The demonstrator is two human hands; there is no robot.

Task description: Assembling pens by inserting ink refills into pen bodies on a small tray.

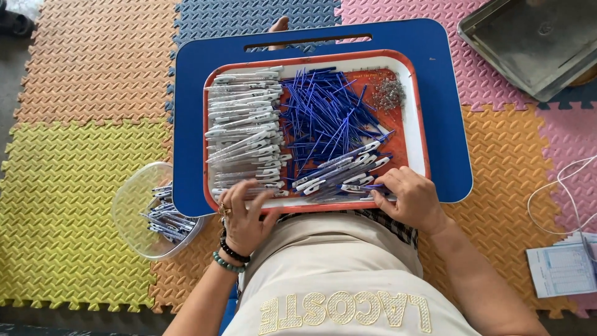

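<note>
Lying slantwise just above the right hand (413, 199), the pen barrels (342, 173) met its pinching fingertips, while the left hand (245, 214) rested loosely curled on the white casings (242, 124).

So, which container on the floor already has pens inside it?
The clear round plastic bowl beside the left hand holds pens; the grey metal tray at upper right looks empty.

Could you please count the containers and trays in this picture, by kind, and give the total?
Orange tray with pen parts: 1
Blue lap tray: 1
Grey metal tray: 1
Clear plastic bowl: 1
Total: 4
</note>
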